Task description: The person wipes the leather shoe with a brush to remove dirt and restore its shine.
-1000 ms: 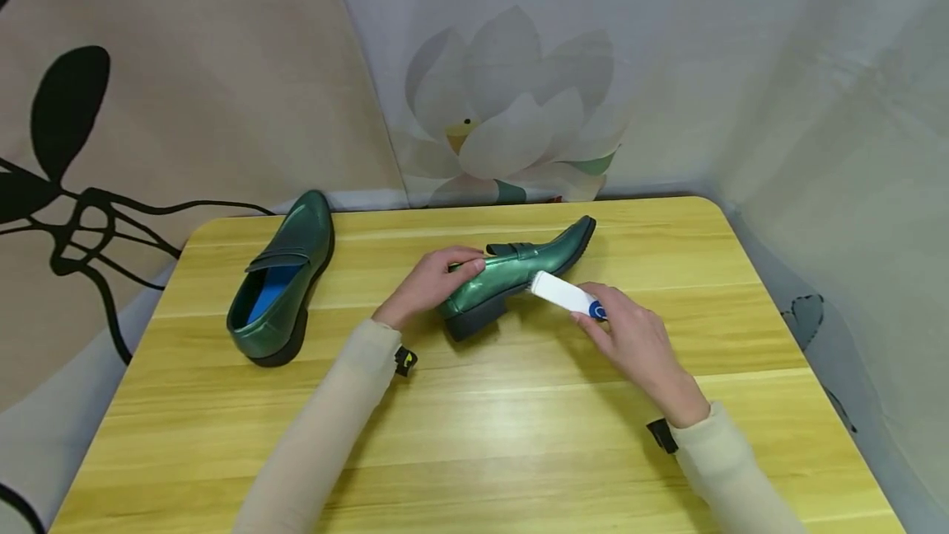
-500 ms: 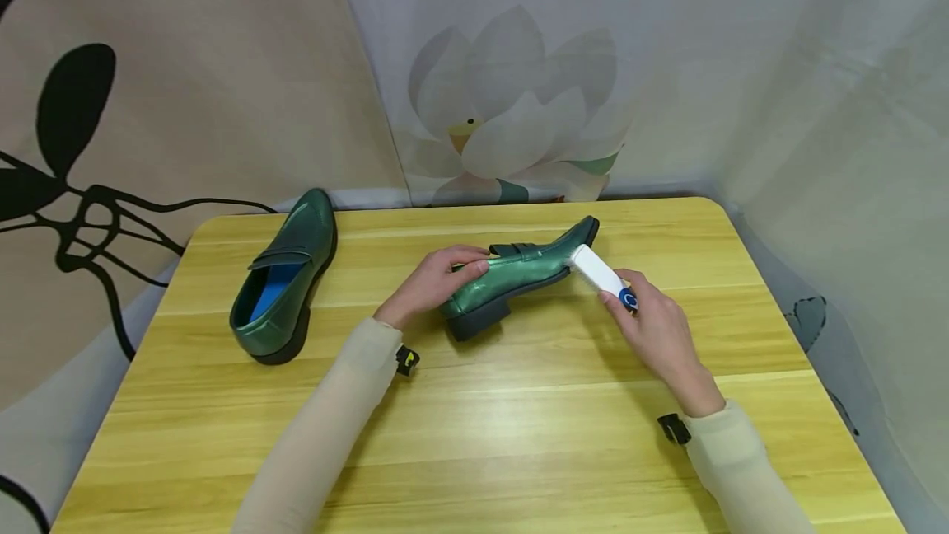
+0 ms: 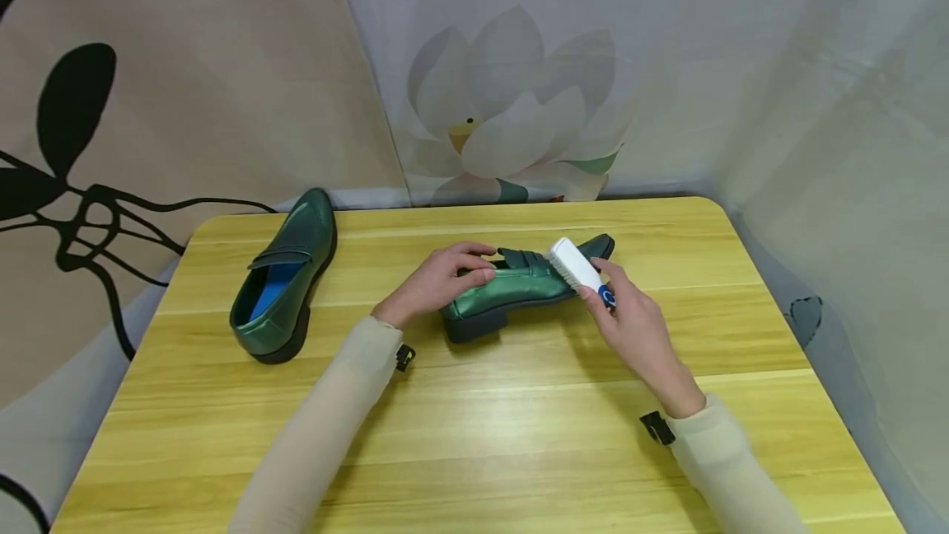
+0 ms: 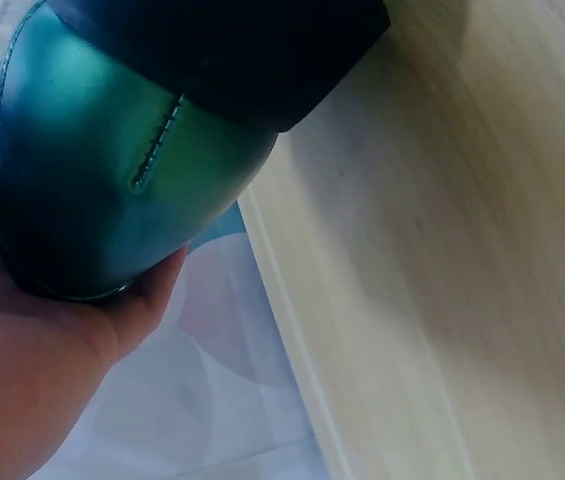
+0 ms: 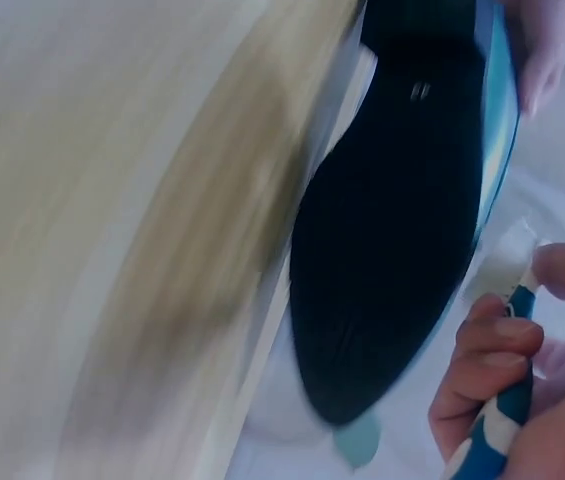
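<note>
A green loafer (image 3: 511,285) is at the table's middle, toe to the right. My left hand (image 3: 439,283) grips its heel opening; in the left wrist view the fingers and thumb curl round the shoe's green heel (image 4: 112,170). My right hand (image 3: 636,332) pinches the blue-patterned handle of a white brush (image 3: 574,264), whose bristles lie against the upper near the strap. The right wrist view shows the dark sole (image 5: 392,210) and the brush handle (image 5: 497,430) held by my right hand (image 5: 552,370).
A second green loafer (image 3: 284,278) with a blue insole stands at the left of the wooden table (image 3: 474,435), toe toward the back edge. Behind the table hangs a pale curtain (image 3: 511,89) with a flower print.
My right hand has moved the brush left and up, from the side near the toe onto the upper by the strap. The shoe's toe has tipped down and slightly right; my left hand stays at the heel.
</note>
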A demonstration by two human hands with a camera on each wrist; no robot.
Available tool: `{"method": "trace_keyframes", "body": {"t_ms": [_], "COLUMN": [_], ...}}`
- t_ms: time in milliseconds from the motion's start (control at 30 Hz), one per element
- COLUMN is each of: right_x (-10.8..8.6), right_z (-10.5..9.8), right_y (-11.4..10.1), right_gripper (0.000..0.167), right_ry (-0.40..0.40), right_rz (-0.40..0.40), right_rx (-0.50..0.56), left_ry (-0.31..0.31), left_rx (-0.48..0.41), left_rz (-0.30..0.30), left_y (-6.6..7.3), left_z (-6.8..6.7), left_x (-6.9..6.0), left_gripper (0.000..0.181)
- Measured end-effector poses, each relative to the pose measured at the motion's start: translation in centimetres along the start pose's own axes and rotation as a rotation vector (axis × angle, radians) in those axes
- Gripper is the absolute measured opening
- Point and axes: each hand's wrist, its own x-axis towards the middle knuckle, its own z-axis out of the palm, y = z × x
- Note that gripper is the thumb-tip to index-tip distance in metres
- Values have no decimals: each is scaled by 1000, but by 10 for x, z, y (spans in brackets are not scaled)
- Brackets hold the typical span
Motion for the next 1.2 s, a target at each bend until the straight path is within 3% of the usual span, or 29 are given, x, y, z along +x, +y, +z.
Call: {"method": "trace_keyframes", "body": {"t_ms": [167,300,633,767,900,1200], "right_x": [-6,-7,3,8,7,-6], "right_z": [12,13,-10,-16,-16,-4], "right_y": [-22,-24,13,26,24,-3], "right_gripper": [53,53,50,50,55,42], "right_ry": [-41,-35,32,17,-16,-79], "right_rz": [-170,-210,-103,-16,67,-17], "right_rx": [-66,-131,-207,-194,-142,-46], "left_ry": [-2,27,54,53,50,60], "left_rx": [81,115,153,157,152,157], "left_rz": [25,24,20,26,21,8], "left_y": [2,3,3,2,2,2], "left_z": [1,4,6,7,7,7], "left_x": [0,-2,-5,-5,-5,-4], "left_gripper": [33,33,34,33,33,33]}}
